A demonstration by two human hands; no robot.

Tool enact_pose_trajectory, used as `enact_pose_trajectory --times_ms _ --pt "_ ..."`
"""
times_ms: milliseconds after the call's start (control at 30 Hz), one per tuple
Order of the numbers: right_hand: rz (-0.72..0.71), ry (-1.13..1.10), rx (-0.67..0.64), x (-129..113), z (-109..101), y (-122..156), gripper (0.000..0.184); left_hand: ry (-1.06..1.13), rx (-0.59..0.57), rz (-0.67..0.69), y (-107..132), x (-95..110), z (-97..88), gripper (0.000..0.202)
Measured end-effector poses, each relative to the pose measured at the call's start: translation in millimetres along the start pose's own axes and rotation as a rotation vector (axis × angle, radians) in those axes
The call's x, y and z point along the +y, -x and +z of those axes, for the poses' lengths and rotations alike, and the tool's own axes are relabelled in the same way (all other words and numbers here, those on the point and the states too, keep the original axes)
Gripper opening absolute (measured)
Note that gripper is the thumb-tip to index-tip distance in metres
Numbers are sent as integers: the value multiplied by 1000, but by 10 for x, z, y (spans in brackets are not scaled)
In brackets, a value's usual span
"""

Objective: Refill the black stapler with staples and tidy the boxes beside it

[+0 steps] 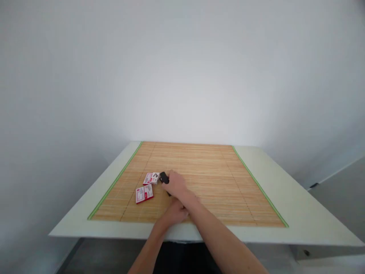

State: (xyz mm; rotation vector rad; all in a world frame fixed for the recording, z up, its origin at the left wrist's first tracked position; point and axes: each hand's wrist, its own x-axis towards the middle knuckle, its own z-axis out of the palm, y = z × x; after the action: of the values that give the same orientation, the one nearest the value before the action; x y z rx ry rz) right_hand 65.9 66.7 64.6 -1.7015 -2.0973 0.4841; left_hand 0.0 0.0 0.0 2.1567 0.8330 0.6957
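My right hand (pixel 175 183) is closed around a black stapler (pixel 164 177), whose far end sticks out to the left of the fingers. A bit of its dark body also shows below the hand. My left hand (pixel 176 211) lies lower, near the front of the mat, with its fingers curled and partly covered by my right forearm. What it holds, if anything, is hidden. Left of the stapler is a small red-and-white box (pixel 151 178) with printed pictures on top. A second red-and-white box (pixel 144 193), apparently for staples, lies nearer to me, touching or almost touching the first.
A bamboo mat (pixel 205 167) with green edging covers the middle of a white table (pixel 273 179). Pale walls (pixel 182 76) rise behind the table and at both sides. The table's front edge runs just before my body.
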Motion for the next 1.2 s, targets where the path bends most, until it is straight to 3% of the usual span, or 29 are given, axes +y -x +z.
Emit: enact_pose_trajectory --times_ms 167,300,367,600,800,933,1100,1200 --pt "-72 60 -19 592 -465 92 18 180 19 -110 -12 103 -72 40" --pt "-147 78 -57 998 -809 285 20 18 340 -191 -20 101 -101 39" --pt "-179 81 -75 1124 -909 373 22 -142 437 -203 -24 100 -76 35" --pt "-230 108 -116 1252 -935 395 20 -625 350 -178 -30 202 107 51" --pt "-258 159 -65 982 -772 238 27 -683 346 -196 -17 304 110 38" --pt "-245 160 5 882 -896 234 22 -645 349 -204 -21 295 96 44" --pt "-126 73 118 1288 -1224 521 23 -600 350 -209 -27 242 96 52" --pt "48 -337 313 1658 -1203 755 30 -582 352 -209 -23 229 98 53"
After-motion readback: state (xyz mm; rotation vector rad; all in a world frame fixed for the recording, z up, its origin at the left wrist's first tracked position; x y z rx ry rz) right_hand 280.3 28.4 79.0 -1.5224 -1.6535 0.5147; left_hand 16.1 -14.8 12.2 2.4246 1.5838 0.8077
